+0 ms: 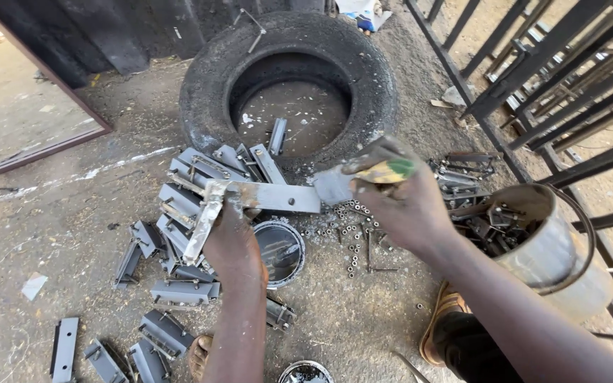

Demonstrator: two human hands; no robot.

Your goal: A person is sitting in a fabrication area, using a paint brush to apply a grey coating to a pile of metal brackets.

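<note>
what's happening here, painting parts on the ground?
Looks like it. A person crouches on a dirt floor. Their left hand holds up a grey angled metal bracket, and the right hand presses a paint-smeared pad or brush to its end. An open paint tin sits just below. More grey brackets are piled to the left, loose nuts lie scattered, a bucket of hardware stands right, and an old tyre lies behind.

Both forearms stretched forward, left hand [232, 237] clenched, right hand [399, 202] fingers curled, knuckles up
</note>
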